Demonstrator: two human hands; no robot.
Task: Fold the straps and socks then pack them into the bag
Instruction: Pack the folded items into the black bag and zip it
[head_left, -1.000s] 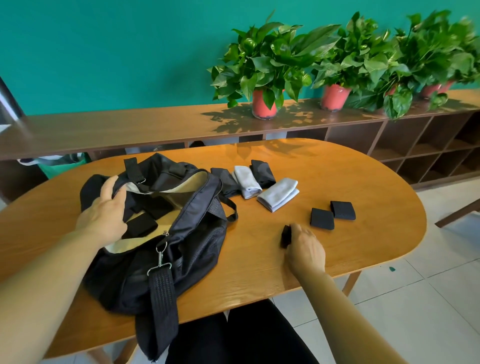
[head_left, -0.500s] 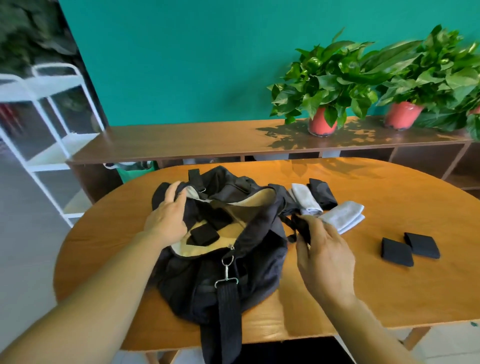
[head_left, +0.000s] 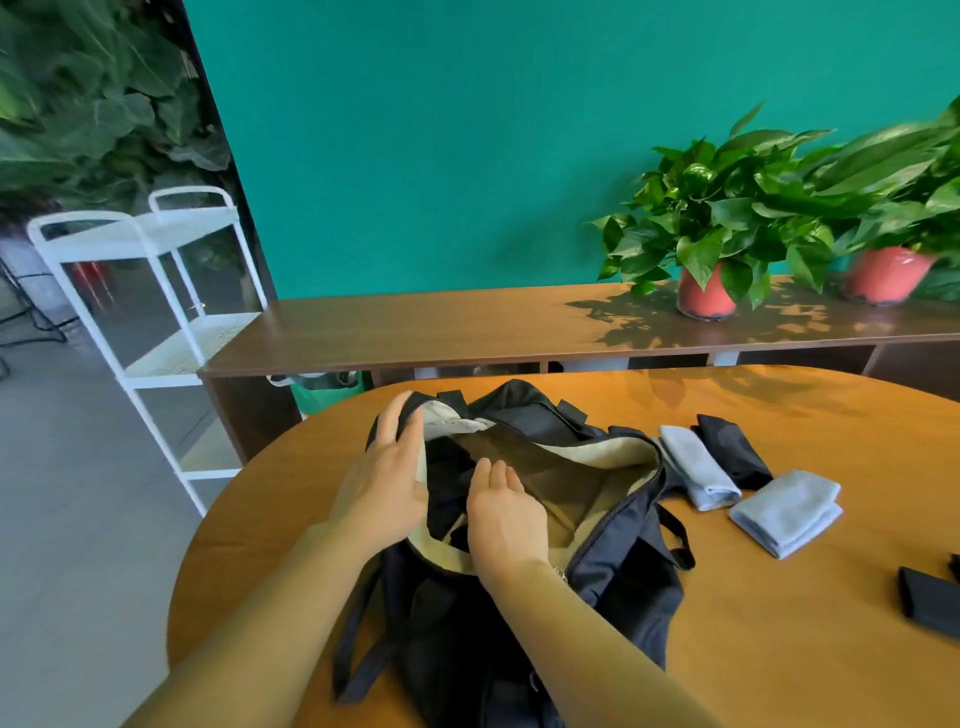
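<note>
Nearest the camera, a black bag is seen lying on the wooden table, its zip undone and its pale lining laid open. The mouth is held wide by the left hand, whose fingers are stretched straight along the left rim and pressed against it rather than curled round it. The right hand is put into the opening, back uppermost, with its fingers straight and close together. Nothing is seen to be gripped, though whatever may lie beneath the palm is hidden. Dark shapes can be made out against the lining beside it (whether packed straps or parts of the bag itself cannot be told). Further out, just to the right of the bag, two grey socks and a black sock are laid close together, all of them folded. A folded strap is cut off by the right edge of the view. The folding is therefore judged to be done, as far as can be seen, and the packing only begun — the socks and at least that one strap are not yet in the bag. Beyond the table a long sideboard is set against the teal wall, with potted plants on it and a white trolley to its left.
</note>
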